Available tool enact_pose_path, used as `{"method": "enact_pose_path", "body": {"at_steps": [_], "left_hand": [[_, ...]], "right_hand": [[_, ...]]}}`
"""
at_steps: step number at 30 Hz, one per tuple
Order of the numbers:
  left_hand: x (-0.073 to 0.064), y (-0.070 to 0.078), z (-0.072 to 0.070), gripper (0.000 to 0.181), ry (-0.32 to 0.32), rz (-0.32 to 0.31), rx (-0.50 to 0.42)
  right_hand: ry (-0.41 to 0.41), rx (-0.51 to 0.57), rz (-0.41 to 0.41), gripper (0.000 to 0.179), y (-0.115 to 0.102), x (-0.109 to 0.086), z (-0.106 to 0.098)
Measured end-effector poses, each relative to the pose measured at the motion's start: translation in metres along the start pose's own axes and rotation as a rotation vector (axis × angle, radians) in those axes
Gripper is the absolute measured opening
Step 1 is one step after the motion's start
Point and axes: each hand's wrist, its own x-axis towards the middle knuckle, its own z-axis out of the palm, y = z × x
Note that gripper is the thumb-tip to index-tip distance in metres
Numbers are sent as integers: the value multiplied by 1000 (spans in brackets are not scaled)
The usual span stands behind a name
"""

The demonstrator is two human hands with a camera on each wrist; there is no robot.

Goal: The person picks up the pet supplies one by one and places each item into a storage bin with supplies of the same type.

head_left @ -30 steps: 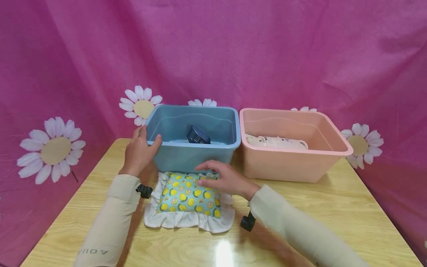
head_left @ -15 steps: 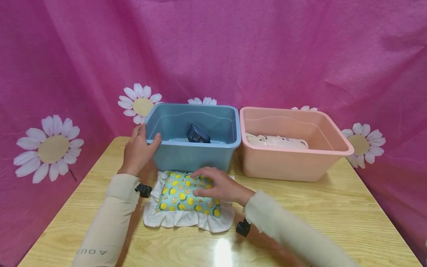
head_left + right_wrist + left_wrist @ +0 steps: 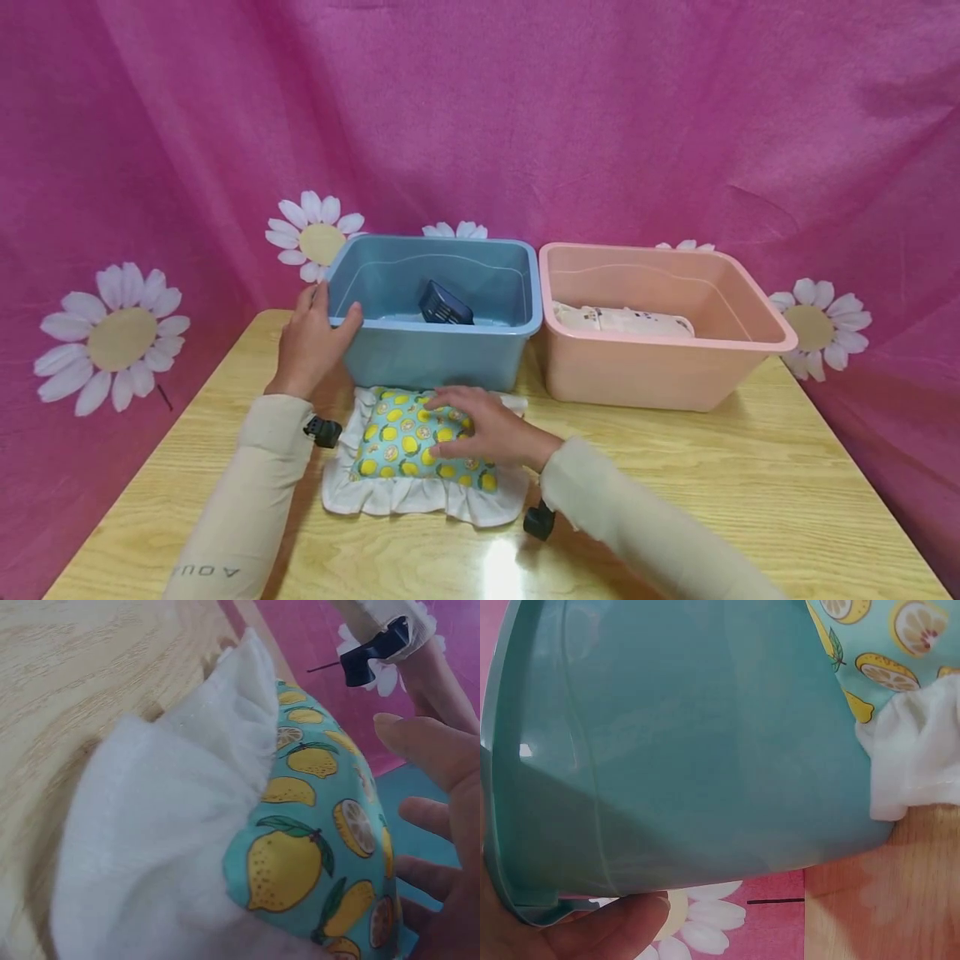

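Observation:
My left hand (image 3: 310,346) grips the near left corner of the blue bin (image 3: 427,357), its thumb lying over the rim. In the left wrist view, one finger (image 3: 622,926) curls under that rim beside the bin's outer wall. A small cushion (image 3: 397,442) printed with lemons, edged by a white ruffle, lies flat on the table in front of the bin. Over its right half reaches my right hand (image 3: 491,429), fingers apart and thumb spread. The right wrist view has these fingers (image 3: 427,817) right at the cushion's printed face. A dark blue slotted plastic thing (image 3: 444,304) lies inside the blue bin.
To the right stands a pink bin (image 3: 652,367) beside the blue one, holding a cream printed cloth item (image 3: 626,322). Both bins rest on a wooden table (image 3: 750,483). Behind hangs a magenta curtain (image 3: 600,125) with white daisies.
My right hand has come down and slightly toward me over the cushion, covering more of its right half. The left hand keeps its hold on the blue bin.

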Motion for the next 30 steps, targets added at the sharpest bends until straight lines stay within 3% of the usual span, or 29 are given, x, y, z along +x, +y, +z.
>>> {"method": "enact_pose_path", "body": {"at_steps": [8,20,30], "left_hand": [[2,1,-1,79,11,12,-6],[-1,0,0,78,14,26,-3],[-2,0,0,79,14,23,-7]], "right_hand": [[-28,-82,-3,68,3,1,4],[-61,-80,59,74,7,-1,11],[-118,-150,72,85,12,-3,16]]}}
